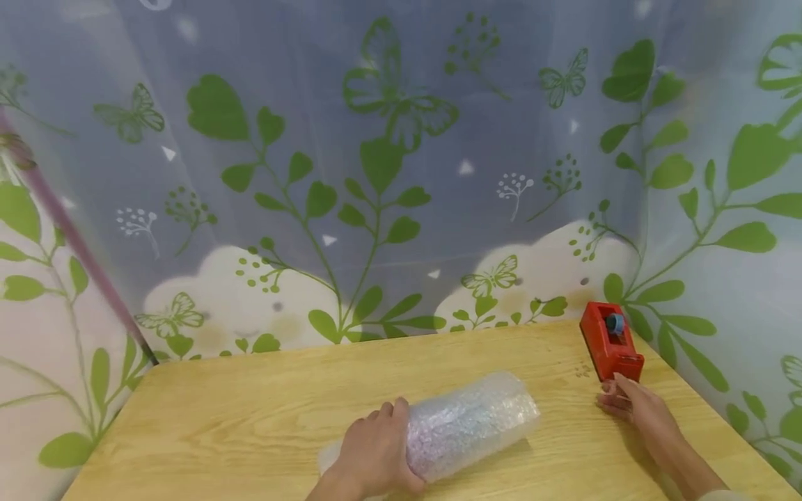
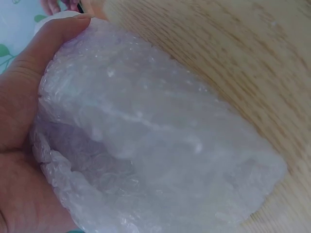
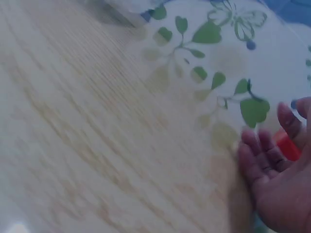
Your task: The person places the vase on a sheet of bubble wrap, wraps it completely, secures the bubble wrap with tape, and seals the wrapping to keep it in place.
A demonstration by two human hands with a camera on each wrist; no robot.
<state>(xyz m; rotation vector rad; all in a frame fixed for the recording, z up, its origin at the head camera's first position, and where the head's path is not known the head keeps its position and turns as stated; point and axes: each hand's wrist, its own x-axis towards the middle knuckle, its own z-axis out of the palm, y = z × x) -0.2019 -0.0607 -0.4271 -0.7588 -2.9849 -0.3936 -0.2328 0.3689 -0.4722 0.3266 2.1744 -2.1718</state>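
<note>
A roll of bubble wrap (image 1: 473, 426) lies at a slant on the wooden table; whatever may be inside it cannot be made out. My left hand (image 1: 379, 449) grips the roll near its left end, and in the left wrist view the thumb lies over the crinkled bubble wrap (image 2: 160, 126). At the right, my right hand (image 1: 648, 415) is at the front end of a red tape dispenser (image 1: 604, 344). Its fingers are loosely bent, with thumb and fingers apart in the right wrist view. No tape shows between them. A small blue-cored tape roll (image 1: 615, 323) sits in the dispenser.
The light wooden table (image 1: 238, 410) meets a patterned curtain (image 1: 388, 229) along its back, with more curtain at both sides. A pinkish pole (image 1: 81, 247) slants down to the table's back left corner.
</note>
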